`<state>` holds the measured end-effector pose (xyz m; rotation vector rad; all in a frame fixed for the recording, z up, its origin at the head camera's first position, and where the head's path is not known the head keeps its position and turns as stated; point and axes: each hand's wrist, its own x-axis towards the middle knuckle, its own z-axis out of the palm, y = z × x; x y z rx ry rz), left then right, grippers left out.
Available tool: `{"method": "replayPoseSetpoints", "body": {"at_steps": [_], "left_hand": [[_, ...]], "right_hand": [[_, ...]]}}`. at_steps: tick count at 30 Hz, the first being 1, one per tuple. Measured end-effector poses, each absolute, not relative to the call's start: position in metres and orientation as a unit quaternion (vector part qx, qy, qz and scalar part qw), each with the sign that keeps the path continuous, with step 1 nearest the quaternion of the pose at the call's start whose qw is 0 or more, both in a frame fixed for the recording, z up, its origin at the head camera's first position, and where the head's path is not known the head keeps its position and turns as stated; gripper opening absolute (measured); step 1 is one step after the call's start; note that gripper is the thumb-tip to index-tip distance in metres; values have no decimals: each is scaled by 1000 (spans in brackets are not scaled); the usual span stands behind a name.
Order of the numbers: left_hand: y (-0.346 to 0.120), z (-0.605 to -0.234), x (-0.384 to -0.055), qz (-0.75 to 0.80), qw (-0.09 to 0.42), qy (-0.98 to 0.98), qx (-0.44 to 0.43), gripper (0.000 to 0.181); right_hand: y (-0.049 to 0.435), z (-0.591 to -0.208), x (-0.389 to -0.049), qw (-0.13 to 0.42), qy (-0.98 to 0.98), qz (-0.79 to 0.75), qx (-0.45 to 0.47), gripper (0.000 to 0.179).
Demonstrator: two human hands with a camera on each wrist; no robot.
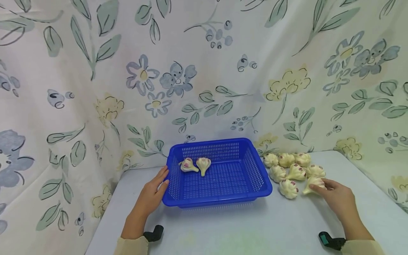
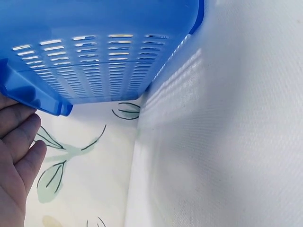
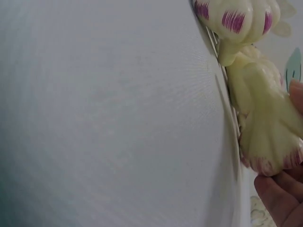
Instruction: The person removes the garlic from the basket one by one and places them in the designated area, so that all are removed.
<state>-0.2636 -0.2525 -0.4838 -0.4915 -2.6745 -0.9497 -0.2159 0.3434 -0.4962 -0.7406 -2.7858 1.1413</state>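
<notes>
A blue plastic basket (image 1: 216,202) with slotted walls stands on the white table, and two garlic bulbs (image 1: 203,163) lie inside it toward the back left. My left hand (image 1: 152,194) is at the basket's left side, its fairly straight fingers touching the rim (image 2: 35,94). On the right, my right hand (image 1: 339,196) pinches a garlic bulb (image 1: 313,185) between thumb and fingers. In the right wrist view that pale bulb (image 3: 270,127) has purple streaks at its base, fingertips right against it. Several more garlic bulbs (image 1: 297,171) lie in a group just beyond this hand.
A floral curtain (image 1: 204,81) hangs right behind the basket and the table's (image 1: 223,230) back edge. The grouped bulbs sit close to the basket's right wall. Dark wrist devices (image 1: 331,241) are strapped at both cuffs.
</notes>
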Motion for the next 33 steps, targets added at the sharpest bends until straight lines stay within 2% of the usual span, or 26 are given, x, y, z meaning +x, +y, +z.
{"method": "replayPoseSetpoints", "body": {"at_steps": [6, 18, 33], "left_hand": [[-251, -483, -263, -336, 134, -915, -180, 49], [-249, -482, -264, -335, 137, -914, -182, 48], [-251, -481, -262, -333, 127, -919, -168, 50]], "right_hand": [[347, -495, -220, -7, -915, 342, -215, 104], [340, -492, -224, 35, -942, 283, -179, 94], [335, -488, -227, -6, -947, 277, -163, 107]]}}
